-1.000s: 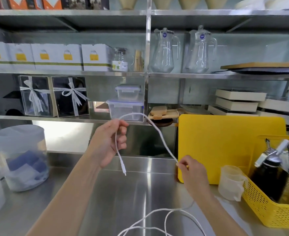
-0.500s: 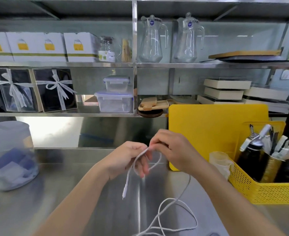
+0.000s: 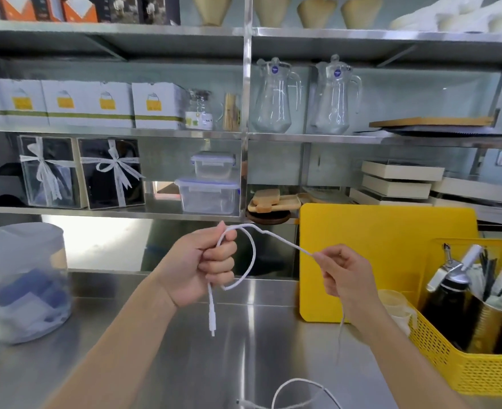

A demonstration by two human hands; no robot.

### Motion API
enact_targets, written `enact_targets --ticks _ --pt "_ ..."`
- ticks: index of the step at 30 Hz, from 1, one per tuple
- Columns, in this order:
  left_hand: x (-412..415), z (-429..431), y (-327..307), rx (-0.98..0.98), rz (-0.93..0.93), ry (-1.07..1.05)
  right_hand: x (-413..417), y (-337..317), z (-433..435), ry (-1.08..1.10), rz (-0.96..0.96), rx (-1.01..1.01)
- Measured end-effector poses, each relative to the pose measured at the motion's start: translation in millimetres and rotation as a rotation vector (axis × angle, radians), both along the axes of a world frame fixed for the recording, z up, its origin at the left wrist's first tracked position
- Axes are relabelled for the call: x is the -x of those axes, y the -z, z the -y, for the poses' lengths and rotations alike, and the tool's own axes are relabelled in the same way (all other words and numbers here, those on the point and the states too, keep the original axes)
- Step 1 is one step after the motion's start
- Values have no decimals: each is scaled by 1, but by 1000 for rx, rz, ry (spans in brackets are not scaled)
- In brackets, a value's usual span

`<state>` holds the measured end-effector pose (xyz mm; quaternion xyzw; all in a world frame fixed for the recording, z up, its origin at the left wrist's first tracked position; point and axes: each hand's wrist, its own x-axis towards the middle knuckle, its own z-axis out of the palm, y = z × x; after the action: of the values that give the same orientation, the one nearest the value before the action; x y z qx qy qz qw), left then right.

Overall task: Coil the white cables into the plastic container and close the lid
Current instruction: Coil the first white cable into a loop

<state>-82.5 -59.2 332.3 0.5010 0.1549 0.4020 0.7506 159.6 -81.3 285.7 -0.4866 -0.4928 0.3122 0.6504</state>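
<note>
My left hand [image 3: 207,265] is closed in a fist around a white cable [image 3: 253,255], with one loop hanging beside the fingers and the plug end dangling below. A stretch of cable runs right from the fist to my right hand [image 3: 345,271], which pinches it between thumb and fingers. Below that hand the cable drops to the steel counter [image 3: 155,364], where more loose loops lie at the bottom edge. Two clear plastic containers with lids, a small one [image 3: 213,164] stacked on a larger one [image 3: 208,196], sit on the lower shelf behind my hands.
A yellow cutting board [image 3: 391,246] leans against the back at the right. A yellow basket [image 3: 450,364] with bottles and utensils stands at the far right, a small plastic cup beside it. A translucent tub [image 3: 22,281] stands at the left. Shelves hold boxes and glass jugs.
My hands have moved apart after meeting half a second ago. One loop of cable now sits in my left fist, and my right hand has slid out along the cable to the right.
</note>
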Motion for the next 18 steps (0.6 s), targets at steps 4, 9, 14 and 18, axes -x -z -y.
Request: enact_targets --ticks 4,9,14,18 --pt "-6 6 20 -60 -352 109 -16 -23 -11 307 273 -139" --pt "-10 9 33 -138 -398 291 -30 -24 -19 316 557 -152" --pt "-4 -4 33 -4 110 294 -27 19 -17 78 651 20" --pt "8 -19 31 157 464 368 -3 39 -6 -160 1112 155"
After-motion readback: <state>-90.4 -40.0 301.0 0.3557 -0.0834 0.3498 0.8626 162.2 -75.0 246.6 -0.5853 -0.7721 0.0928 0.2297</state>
